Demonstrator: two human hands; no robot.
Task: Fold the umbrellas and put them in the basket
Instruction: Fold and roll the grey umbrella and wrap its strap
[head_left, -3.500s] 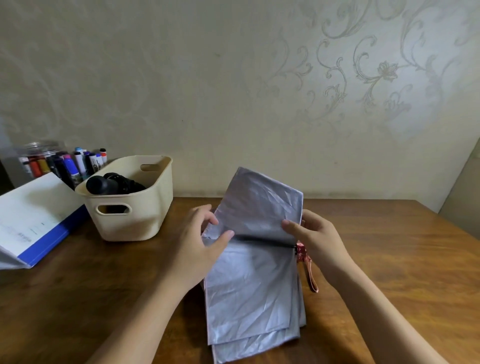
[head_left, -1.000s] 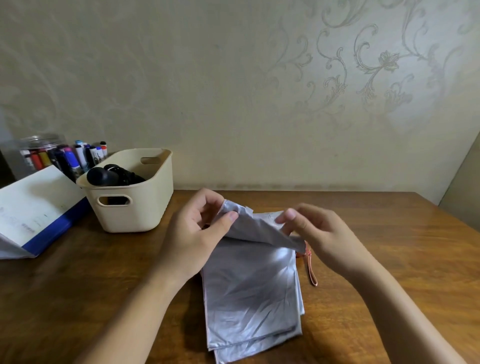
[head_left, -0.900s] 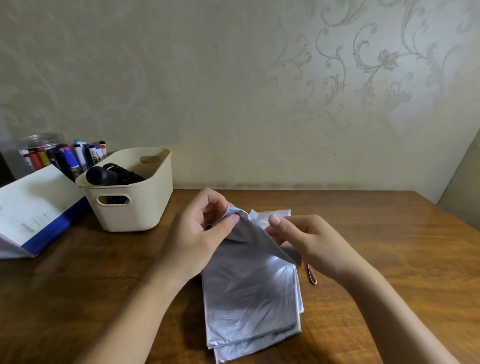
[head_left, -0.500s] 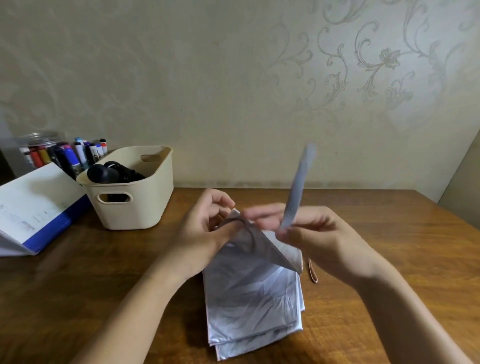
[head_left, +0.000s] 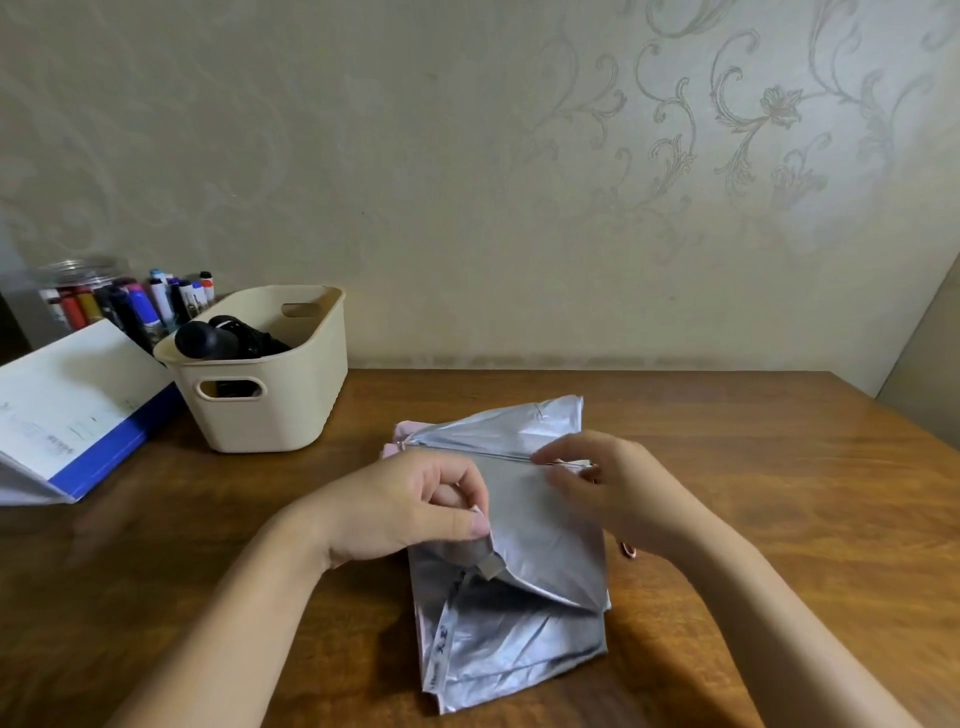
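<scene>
Illegible print on umbrella strap (head_left: 442, 636)

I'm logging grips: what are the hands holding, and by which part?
Both hold the silver umbrella. The left hand pinches a fabric flap's left edge; the right hand pinches the crease across its top.

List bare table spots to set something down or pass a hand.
Free: brown wooden table right of the silver folded umbrella, behind it to the wall, and near-left before the blue-edged white folder. Crowded: back-left, where folder, marker jar and cream plastic basket cluster.
</scene>
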